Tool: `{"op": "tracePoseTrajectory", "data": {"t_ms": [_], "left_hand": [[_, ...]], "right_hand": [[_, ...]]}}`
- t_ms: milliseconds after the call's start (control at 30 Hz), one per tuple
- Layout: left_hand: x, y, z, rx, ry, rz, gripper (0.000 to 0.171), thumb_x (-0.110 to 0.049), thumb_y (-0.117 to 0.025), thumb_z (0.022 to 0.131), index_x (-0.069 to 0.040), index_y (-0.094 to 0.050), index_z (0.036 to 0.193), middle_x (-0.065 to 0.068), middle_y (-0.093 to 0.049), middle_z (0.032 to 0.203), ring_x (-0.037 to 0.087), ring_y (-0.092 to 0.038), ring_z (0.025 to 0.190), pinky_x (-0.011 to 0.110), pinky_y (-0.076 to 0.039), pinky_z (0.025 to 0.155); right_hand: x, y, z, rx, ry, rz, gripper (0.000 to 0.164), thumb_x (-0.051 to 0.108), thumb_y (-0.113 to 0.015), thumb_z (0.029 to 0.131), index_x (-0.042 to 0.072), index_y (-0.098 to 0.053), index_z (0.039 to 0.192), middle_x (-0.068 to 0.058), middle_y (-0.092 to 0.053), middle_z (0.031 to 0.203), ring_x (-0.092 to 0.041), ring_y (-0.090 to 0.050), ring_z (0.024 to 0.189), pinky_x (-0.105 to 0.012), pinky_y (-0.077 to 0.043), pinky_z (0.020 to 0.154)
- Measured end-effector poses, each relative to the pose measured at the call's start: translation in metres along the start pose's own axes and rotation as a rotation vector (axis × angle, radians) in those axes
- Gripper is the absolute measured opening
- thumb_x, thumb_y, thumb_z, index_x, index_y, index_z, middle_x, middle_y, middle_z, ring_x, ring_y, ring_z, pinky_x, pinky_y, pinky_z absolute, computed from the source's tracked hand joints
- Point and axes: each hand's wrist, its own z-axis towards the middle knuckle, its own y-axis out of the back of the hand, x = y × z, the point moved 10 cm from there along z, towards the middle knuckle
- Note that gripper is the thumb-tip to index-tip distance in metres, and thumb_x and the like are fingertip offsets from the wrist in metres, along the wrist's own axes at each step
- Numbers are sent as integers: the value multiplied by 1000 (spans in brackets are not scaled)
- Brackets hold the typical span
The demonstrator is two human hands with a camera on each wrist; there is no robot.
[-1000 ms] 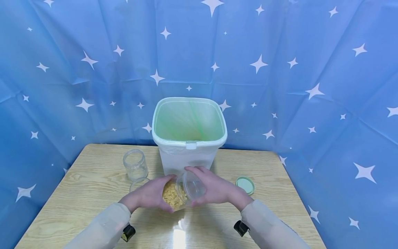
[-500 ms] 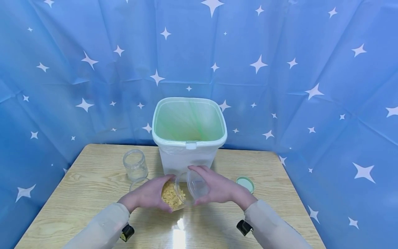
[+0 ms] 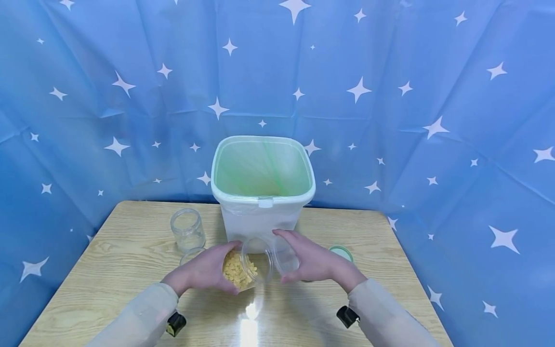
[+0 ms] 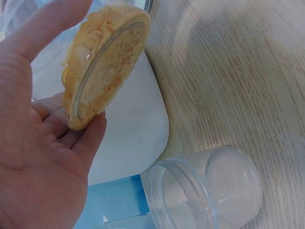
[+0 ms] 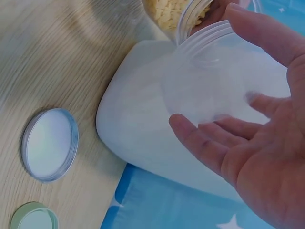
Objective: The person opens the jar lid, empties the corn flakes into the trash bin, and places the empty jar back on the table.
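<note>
My left hand (image 3: 208,270) grips a clear jar (image 3: 261,241) lying tilted on its side, with pale yellow flakes (image 3: 237,272) gathered at its base end. My right hand (image 3: 314,261) holds a second clear container (image 3: 287,258), with thumb and fingertips around its wall. No flakes show inside that one. The two mouths face each other, rims close together, in front of the white bin. In the left wrist view the flakes (image 4: 114,57) press against the jar's round bottom. The right wrist view shows the ridged rim of the right container (image 5: 207,40) beside the left jar's mouth.
A white bin (image 3: 264,219) with a clear liner stands behind the hands. At left are a clear jar (image 3: 188,231) and another clear rim (image 3: 191,254), partly hidden by my hand. A green-rimmed lid (image 5: 35,217) and a larger lid (image 5: 50,145) lie at right.
My right hand has moved to the right with its container, drawing its rim out from the left jar's mouth. My left hand has shifted slightly left, still holding the flakes' jar.
</note>
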Motion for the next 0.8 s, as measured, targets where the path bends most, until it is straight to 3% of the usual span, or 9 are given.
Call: {"op": "tracePoseTrajectory", "data": {"t_ms": [233,467,800], "left_hand": [[1,0,-1,0,10,4,112,-44,-91,54,-8,-38,147,10,-54,140,26,-54,123,49,-43,106],[2,0,-2,-2,14,6,113,-44,-90,55,-7,-38,147,11,-53,141,28,-52,125,50,-42,107],[0,-2,0,1,-2,-6,114,-46,-90,54,-5,-38,147,13,-53,140,27,-53,123,50,-42,106]], "right_hand": [[-22,2,-8,-37,-49,12,102,29,-83,73,10,-22,152,-14,-29,153,-29,-42,135,-47,-42,108],[-52,2,-19,-72,-109,38,100,31,-84,73,6,-26,151,-13,-37,151,-31,-42,134,-49,-44,104],[-101,-9,-45,-78,-228,178,105,24,-84,72,3,-19,152,-20,-31,152,-37,-44,132,-50,-48,98]]}}
